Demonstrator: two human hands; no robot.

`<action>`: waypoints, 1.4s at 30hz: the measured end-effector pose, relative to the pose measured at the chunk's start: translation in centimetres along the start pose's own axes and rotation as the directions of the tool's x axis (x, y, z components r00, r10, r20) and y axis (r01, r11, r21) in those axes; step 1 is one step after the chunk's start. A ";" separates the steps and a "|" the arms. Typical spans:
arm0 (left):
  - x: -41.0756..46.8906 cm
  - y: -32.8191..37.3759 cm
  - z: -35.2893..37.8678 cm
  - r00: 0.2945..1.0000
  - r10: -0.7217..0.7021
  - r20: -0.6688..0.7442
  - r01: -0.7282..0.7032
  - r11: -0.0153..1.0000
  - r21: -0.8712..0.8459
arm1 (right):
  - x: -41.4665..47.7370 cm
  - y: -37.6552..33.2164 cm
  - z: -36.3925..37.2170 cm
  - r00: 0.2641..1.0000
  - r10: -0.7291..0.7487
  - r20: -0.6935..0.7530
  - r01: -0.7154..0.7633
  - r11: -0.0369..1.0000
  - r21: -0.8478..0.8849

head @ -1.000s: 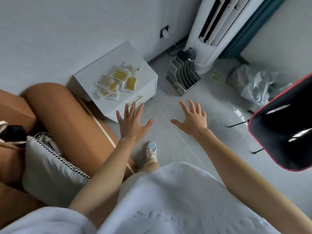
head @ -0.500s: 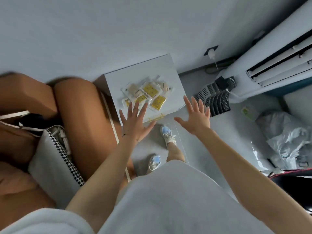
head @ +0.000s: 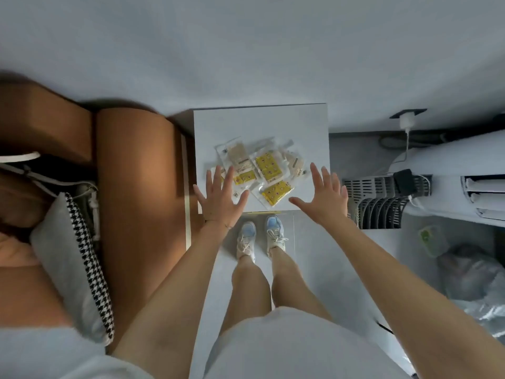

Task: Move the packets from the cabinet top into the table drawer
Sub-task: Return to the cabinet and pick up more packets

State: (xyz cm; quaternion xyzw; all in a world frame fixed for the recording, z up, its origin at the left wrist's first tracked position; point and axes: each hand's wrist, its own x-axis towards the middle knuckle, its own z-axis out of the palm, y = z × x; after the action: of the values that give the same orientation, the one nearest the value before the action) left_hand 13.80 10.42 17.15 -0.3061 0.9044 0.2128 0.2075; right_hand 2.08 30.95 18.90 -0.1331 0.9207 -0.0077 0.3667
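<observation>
A white cabinet (head: 306,127) stands against the wall right in front of me. Several clear packets (head: 266,166) with yellow and beige contents lie in a loose pile on its top. My left hand (head: 221,199) hovers with spread straight fingers over the pile's near left edge. My right hand (head: 323,194) is spread the same way over the cabinet's near right corner, beside the packets. Neither hand holds anything. No table drawer is in view.
A brown sofa (head: 136,187) with a grey houndstooth-trimmed cushion (head: 73,258) fills the left. A grey slotted rack (head: 382,203) and a white standing air conditioner (head: 451,170) are on the right, with a plastic bag (head: 470,277) on the floor. My feet (head: 261,236) stand at the cabinet's front.
I have stepped up to the cabinet and now look straight down on it. Both open hands have moved forward from above the floor to over its top.
</observation>
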 end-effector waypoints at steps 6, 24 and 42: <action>7.6 -2.2 7.4 0.997 -0.071 0.040 0.072 0.997 -0.033 | 9.1 -0.2 4.9 0.999 0.034 -0.022 -0.031 0.987 0.160; 12.9 -3.6 13.9 0.982 0.153 -0.110 -0.157 0.987 -0.036 | 16.9 -4.1 9.4 0.979 0.077 -0.187 0.003 0.919 0.395; 13.0 -0.8 11.9 0.808 -0.582 -0.087 0.440 0.696 -0.567 | 15.7 -3.6 8.9 0.968 0.249 -0.027 -0.129 0.587 0.800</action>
State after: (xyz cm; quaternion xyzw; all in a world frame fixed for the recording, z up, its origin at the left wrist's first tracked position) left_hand 7.76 9.88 0.54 -0.6167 0.7082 0.3404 0.0474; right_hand -1.92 24.34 2.22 0.1424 0.8534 -0.3839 0.3227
